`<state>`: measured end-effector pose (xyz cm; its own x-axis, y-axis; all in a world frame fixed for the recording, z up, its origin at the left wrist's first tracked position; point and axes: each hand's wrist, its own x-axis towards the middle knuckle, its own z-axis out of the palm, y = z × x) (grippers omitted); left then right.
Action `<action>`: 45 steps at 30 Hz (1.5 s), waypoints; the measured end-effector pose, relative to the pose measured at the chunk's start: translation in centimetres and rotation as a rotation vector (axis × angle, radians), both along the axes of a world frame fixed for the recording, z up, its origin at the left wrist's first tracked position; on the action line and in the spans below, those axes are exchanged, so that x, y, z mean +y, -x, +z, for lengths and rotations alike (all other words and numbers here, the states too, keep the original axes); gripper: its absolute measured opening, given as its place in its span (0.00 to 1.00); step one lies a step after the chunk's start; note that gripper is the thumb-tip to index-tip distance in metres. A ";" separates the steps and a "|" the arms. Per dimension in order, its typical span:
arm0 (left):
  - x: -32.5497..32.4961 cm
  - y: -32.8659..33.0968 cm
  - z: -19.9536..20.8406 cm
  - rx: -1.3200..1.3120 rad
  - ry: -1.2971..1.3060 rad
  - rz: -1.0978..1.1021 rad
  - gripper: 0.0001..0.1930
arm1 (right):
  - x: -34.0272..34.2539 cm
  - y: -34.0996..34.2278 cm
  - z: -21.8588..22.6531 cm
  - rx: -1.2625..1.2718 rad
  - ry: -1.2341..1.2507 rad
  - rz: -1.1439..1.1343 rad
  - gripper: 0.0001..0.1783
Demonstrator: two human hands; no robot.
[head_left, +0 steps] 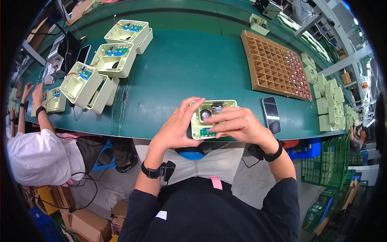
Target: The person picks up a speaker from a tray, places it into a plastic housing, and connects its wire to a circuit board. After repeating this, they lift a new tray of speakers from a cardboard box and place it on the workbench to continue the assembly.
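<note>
A pale cream plastic housing [196, 126] lies open side up at the table's near edge, in front of my body. My left hand [173, 126] grips it from the left, fingers at the far rim and thumb along the near side. Inside are a round black-rimmed part with a silvery middle [205, 114] and a small green circuit board [206, 132]. From the right, my right hand [244, 125] reaches over the housing. Its bent fingers come together above the inside, close to the round part and the board; whatever they pinch is hidden.
The green table [177, 64] carries stacked cream housings with boards [117, 60] at left. A divided cardboard tray [266, 60] holds small wired parts on its right side. A phone [271, 115] lies right of my hand; more housings [330, 101] stand beyond. A co-worker [44, 153] sits left.
</note>
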<state>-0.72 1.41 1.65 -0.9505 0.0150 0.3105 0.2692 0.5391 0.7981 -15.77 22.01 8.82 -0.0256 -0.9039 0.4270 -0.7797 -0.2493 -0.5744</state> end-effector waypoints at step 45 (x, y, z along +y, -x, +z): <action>0.3 0.5 -0.6 0.073 0.061 0.028 0.58 | -3.6 -3.2 -2.3 0.700 -0.373 -0.133 0.07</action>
<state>-1.25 1.73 1.09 -0.9258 0.0101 0.3780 0.3096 0.5942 0.7424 -12.58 18.46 6.50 0.0185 -0.9983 0.0549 -0.9994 -0.0168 0.0316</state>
